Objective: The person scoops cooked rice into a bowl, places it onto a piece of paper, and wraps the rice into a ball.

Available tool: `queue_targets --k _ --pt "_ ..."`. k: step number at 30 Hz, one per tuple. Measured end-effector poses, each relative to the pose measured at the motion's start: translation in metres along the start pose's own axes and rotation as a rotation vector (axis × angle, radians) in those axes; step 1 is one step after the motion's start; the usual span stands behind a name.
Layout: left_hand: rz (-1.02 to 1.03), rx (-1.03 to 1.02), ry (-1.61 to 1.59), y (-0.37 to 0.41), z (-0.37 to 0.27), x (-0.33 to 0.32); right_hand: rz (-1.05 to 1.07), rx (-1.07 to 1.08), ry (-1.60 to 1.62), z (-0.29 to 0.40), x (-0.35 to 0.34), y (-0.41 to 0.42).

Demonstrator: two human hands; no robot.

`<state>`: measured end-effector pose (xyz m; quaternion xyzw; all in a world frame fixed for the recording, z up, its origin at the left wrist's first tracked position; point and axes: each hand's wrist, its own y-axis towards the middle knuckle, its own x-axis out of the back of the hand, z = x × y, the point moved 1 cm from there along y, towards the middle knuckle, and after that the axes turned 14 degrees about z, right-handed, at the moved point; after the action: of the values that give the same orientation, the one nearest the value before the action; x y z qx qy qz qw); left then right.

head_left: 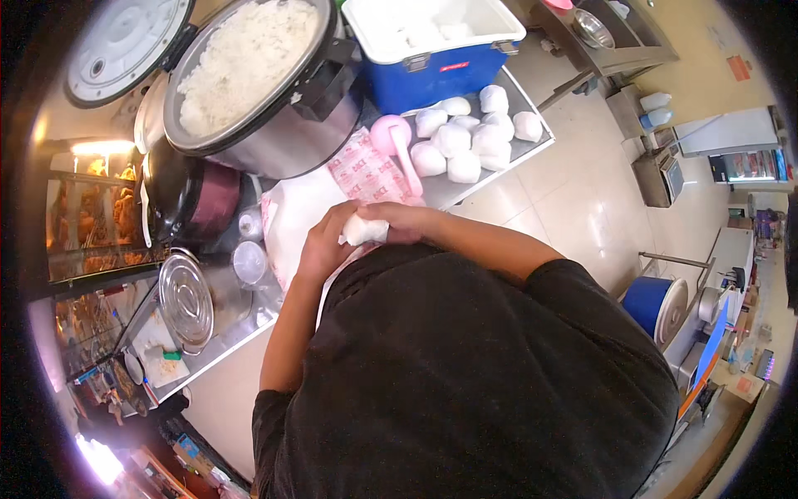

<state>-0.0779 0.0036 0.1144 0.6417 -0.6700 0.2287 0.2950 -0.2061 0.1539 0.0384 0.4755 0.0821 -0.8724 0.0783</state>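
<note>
Close to my body, my left hand (327, 240) and my right hand (402, 219) hold a white paper-wrapped bundle (365, 230) between them. White wrapping sheets (305, 206) lie under and beside my left hand. Just beyond my hands are pink-printed wrappers (368, 165), with a pink rice scoop (399, 140) resting on them. Several white wrapped bundles (453, 140) are piled to the right of the scoop. A large rice cooker (293, 140) full of cooked rice (249, 65) stands beyond the sheets, its lid (128, 47) raised.
Behind the pile stands an uncovered blue cooler box (436, 78). On the left are a dark pot (187, 193), clear plastic cups (250, 262), a round metal lid (186, 302) and a lit glass display case (93, 218). The metal table's edge (499, 171) runs beside the pile.
</note>
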Motion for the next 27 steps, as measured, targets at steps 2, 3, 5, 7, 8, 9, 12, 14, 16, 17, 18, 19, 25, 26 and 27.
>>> queue_targets --k 2,3,5,7,8,9,12,14,16,17,18,19,25,26,27 --pt "-0.033 -0.056 0.083 0.009 -0.008 -0.006 -0.007 -0.081 0.039 0.010 0.006 -0.010" --pt "-0.025 -0.057 0.100 0.013 -0.009 -0.011 -0.048 -0.082 -0.025 0.022 0.000 -0.019" --pt "-0.010 -0.050 0.133 0.018 -0.010 -0.023 -0.124 -0.088 -0.151 0.048 -0.021 -0.038" --pt "-0.015 0.011 0.082 0.030 -0.022 -0.025 -0.224 -0.097 -0.377 0.066 -0.006 -0.052" --pt "-0.045 0.058 0.087 0.035 -0.026 -0.025 -0.343 -0.103 -0.558 0.079 0.002 -0.066" --pt "-0.078 0.109 0.092 0.038 -0.029 -0.027 -0.459 -0.110 -0.741 0.097 0.003 -0.079" --pt "-0.149 0.215 0.066 0.025 -0.010 -0.031 -0.566 0.021 -0.713 0.155 0.028 -0.119" --pt "-0.161 0.276 0.066 0.008 0.005 -0.041 -0.620 0.049 -0.805 0.191 0.073 -0.149" --pt "-0.154 0.339 0.064 -0.012 0.018 -0.053 -0.710 -0.042 -0.928 0.221 0.110 -0.170" --pt "-0.140 0.368 0.063 -0.021 0.024 -0.059 -0.766 -0.105 -0.924 0.232 0.118 -0.177" --pt "-0.128 0.399 0.061 -0.031 0.030 -0.065 -0.821 -0.168 -0.921 0.240 0.124 -0.181" --pt "-0.120 0.417 0.086 -0.040 0.039 -0.072 -0.838 -0.142 -0.904 0.243 0.135 -0.183" --pt "-0.047 0.448 0.307 -0.069 0.073 -0.078 -1.071 -0.180 -1.161 0.232 0.180 -0.188" --pt "-0.036 0.459 0.324 -0.071 0.075 -0.077 -1.125 -0.177 -1.289 0.228 0.176 -0.190" --pt "-0.027 0.471 0.343 -0.073 0.076 -0.075 -1.174 -0.170 -1.419 0.222 0.164 -0.190"
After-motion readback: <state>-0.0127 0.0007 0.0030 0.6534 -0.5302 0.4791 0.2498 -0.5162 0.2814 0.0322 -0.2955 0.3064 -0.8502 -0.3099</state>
